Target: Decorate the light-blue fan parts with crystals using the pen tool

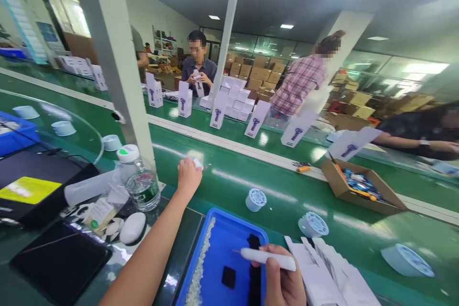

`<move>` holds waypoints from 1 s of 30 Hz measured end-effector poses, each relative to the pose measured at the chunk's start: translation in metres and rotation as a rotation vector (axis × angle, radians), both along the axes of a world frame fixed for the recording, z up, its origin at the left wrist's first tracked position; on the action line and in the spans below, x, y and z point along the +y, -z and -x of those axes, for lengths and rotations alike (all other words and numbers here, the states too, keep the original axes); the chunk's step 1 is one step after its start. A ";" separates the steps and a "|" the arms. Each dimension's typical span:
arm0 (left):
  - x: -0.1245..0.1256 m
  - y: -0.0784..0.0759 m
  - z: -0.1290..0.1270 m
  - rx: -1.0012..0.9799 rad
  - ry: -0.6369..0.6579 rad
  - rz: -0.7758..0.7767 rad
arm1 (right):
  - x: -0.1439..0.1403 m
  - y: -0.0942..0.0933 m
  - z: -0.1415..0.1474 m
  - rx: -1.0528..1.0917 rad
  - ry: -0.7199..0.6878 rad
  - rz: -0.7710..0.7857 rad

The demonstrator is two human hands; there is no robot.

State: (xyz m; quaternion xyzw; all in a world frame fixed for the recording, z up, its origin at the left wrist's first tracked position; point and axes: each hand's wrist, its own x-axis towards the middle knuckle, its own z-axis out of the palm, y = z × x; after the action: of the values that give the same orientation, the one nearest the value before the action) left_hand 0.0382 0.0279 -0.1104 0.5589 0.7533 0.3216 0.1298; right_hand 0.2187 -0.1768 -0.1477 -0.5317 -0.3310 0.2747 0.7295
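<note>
A small white piece (197,163) is being held out over the green surface (251,177) by the left hand (189,175), whose grip is being kept closed around it, so that only one end is being shown past the fingers. What the piece is exactly cannot be told, because most of it is being hidden. It is being judged as light and stiff, and a pinch between thumb and fingertips seems enough for it. A white pen-shaped tool (267,258) is being held by the right hand (283,279) above the blue tray (201,253), with the fingers being wrapped around its rear half and the thin tip being pointed to the left. The tool is being judged as light, rigid and rather smooth, so it is best taken near the middle, where it is balanced. In the tray, small black pads (228,277) and a line of white pellets (201,267) are lying. A clear bottle (138,179) is standing to the left, just beside the pillar, and white reels (256,199) are lying on the surface. Flat white cartons (322,272) are being kept just beside the right hand. Other people are working across the line.
</note>
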 end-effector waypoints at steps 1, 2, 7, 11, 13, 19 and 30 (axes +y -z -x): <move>-0.003 -0.006 -0.009 -0.079 0.077 0.009 | 0.002 -0.003 -0.003 0.011 0.006 -0.041; -0.006 -0.013 -0.019 -0.173 0.172 0.026 | 0.003 -0.005 -0.006 0.006 0.008 -0.077; -0.035 -0.042 -0.066 -0.535 0.434 0.015 | 0.006 -0.015 -0.018 -0.051 0.001 -0.146; -0.058 -0.053 -0.091 -1.127 0.583 0.160 | 0.004 -0.022 -0.021 -0.038 -0.012 -0.083; -0.066 -0.056 -0.097 -1.247 0.613 0.223 | 0.003 -0.024 -0.021 -0.027 -0.032 -0.047; -0.074 -0.062 -0.101 -1.126 0.667 0.259 | 0.004 -0.025 -0.022 -0.064 -0.025 -0.057; -0.088 -0.062 -0.108 -0.819 0.717 0.076 | 0.006 -0.019 -0.023 -0.179 0.039 0.094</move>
State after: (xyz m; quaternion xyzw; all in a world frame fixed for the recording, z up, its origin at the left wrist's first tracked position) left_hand 0.1463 -0.0599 -0.0488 0.6047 0.4144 0.4212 0.5340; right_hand 0.2413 -0.1706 -0.1284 -0.5942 -0.3713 0.2271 0.6764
